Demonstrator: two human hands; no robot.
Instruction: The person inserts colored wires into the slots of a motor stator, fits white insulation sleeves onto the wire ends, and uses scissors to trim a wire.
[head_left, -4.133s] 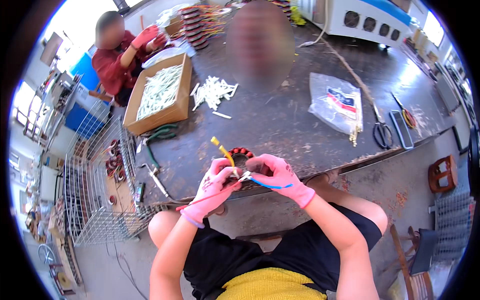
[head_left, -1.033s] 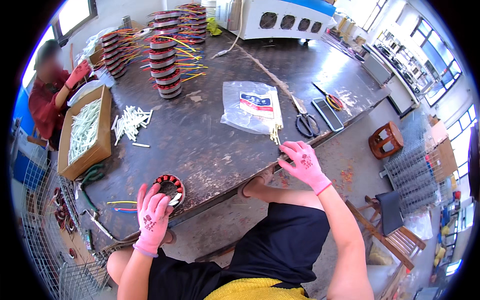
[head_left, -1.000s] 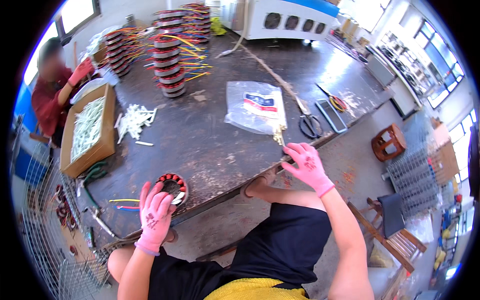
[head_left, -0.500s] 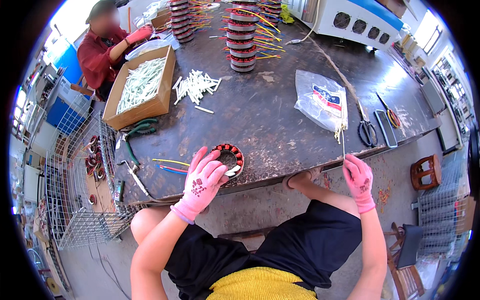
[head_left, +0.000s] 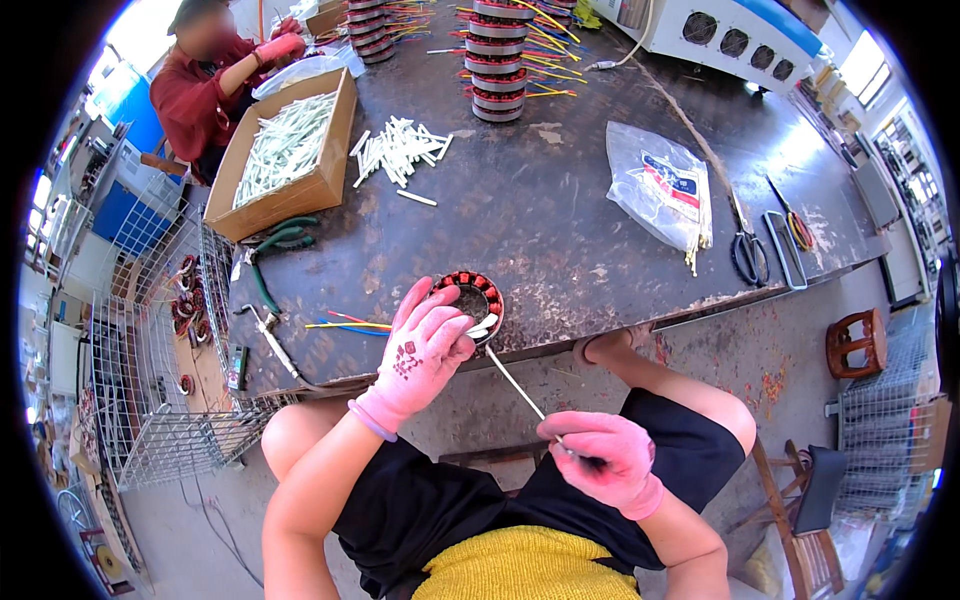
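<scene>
My left hand, in a pink glove, grips a motor stator at the table's front edge. Red windings line this ring, and pale pieces show on its near side. Yellow, blue and red lead wires run out to the left from beneath my hand. In my gloved right hand, closed over my lap, is a thin white strip. Its far end reaches close to the stator's near rim; whether they touch I cannot tell.
A clear plastic bag of thin strips lies right, beside scissors. Left are a cardboard box of white tubes, a loose tube pile and green-handled pliers. Stacked stators stand behind. Another person works far left.
My right hand has come left and nearer from beside the bag, bringing the white strip to the stator. My left hand stays on the stator.
</scene>
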